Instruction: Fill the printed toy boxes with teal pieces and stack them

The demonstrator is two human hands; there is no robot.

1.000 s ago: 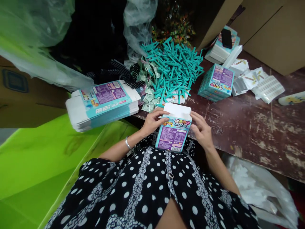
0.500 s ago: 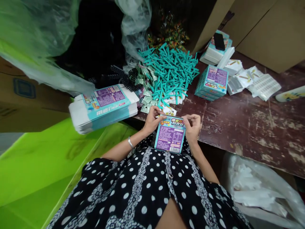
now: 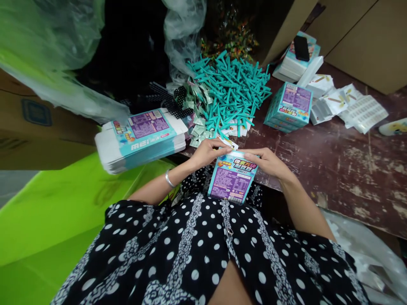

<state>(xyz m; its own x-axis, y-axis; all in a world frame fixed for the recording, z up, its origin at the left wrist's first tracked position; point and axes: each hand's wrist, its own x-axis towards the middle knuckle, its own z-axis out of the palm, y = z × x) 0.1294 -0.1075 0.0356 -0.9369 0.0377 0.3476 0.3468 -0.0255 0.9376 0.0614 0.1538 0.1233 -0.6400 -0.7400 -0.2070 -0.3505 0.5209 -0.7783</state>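
A teal and purple printed carton [image 3: 232, 178] leans against my lap at the table's front edge, its printed panel facing up. My left hand [image 3: 208, 152] grips its far left corner, thumb lying along the top edge. At the far right corner my right hand [image 3: 265, 160] holds it too, thumb on the printed face and fingers stretched behind. A pale flap shows between the two hands. Just beyond lie white printed cards [image 3: 229, 143], partly hidden by my left hand, and a heap of teal plastic sticks [image 3: 237, 91].
Flattened cartons [image 3: 143, 135] are stacked at left, beside small green sachets [image 3: 199, 127]. Filled-out cartons [image 3: 289, 106] stand at right near white packets [image 3: 329, 103]. A phone [image 3: 301, 48] lies on a box behind. A plastic bag [image 3: 359, 245] hangs below the table's right edge.
My right hand has turned flatter, its forearm swung outward to the right. My left hand has moved inward along the carton's top edge, where a pale flap now shows.
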